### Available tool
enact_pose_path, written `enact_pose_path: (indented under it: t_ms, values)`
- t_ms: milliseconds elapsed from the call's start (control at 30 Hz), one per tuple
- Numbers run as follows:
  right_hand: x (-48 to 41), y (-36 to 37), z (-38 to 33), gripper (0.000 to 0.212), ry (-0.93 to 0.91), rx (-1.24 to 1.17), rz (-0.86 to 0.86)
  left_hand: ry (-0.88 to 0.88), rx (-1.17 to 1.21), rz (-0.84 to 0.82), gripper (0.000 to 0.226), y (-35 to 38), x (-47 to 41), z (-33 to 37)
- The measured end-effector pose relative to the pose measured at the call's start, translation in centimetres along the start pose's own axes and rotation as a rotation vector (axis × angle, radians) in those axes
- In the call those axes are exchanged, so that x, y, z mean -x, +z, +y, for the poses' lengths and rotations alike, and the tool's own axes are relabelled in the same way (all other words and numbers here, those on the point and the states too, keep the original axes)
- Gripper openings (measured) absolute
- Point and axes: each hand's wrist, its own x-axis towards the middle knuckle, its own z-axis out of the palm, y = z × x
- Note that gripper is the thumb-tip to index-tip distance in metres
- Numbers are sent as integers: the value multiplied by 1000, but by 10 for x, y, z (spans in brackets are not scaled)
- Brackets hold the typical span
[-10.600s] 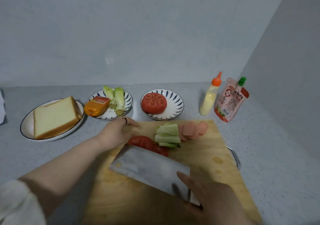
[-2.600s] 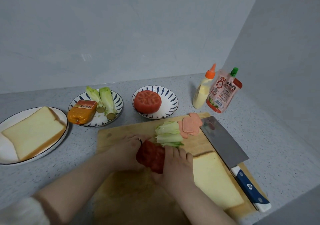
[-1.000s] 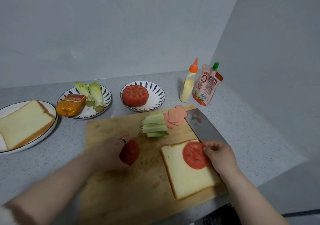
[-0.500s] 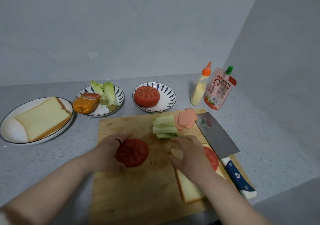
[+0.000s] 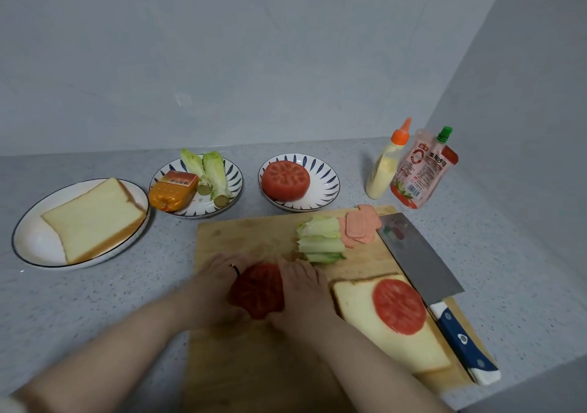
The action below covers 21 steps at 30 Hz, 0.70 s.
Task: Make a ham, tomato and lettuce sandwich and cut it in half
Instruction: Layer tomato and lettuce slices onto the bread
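Observation:
On the wooden cutting board (image 5: 254,365) a bread slice (image 5: 365,314) lies at the right with one tomato slice (image 5: 399,306) on top. Both hands meet at a stack of tomato slices (image 5: 257,292) in the board's middle. My left hand (image 5: 219,279) holds the stack from the left, and my right hand (image 5: 301,285) grips it from the right, fingers curled over its edge. Cut lettuce pieces (image 5: 320,241) and ham slices (image 5: 359,225) lie at the board's far side. A cleaver (image 5: 419,263) with a blue handle rests along the board's right edge.
Behind the board stand a plate with a second bread slice (image 5: 92,219), a plate with a ham pack and lettuce stems (image 5: 197,180), and a plate with half a tomato (image 5: 286,180). A yellow squeeze bottle (image 5: 387,165) and a ketchup pouch (image 5: 422,171) stand at the back right by the wall.
My right hand laid a tomato slice on the bread, then came back left to the tomato stack that my left hand holds. The cleaver has stayed at the board's right edge.

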Motion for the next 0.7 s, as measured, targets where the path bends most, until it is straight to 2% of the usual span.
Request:
enact_pose_path:
  t_ms: [167, 367, 433, 533, 633, 700]
  values:
    - [-9, -5, -4, 84, 126, -254, -28, 15, 10, -12, 87, 0, 1, -1]
    - [-19, -15, -11, 61, 257, -371, -4, 10, -50, -102, 94, -3, -5, 2]
    - [-13, -21, -9, 53, 229, -379, 74, 49, -56, -124, 95, -5, -8, 2]
    - [11, -35, 12, 40, 217, -372, 306, 66, -72, -118, 97, -5, -10, 2]
    - [53, -50, 60, 31, 371, -278, 499, 96, -105, -82, 98, -3, -11, 1]
    - [82, -57, 93, 33, 531, -205, 557, 98, -108, -68, 98, -3, -12, 2]
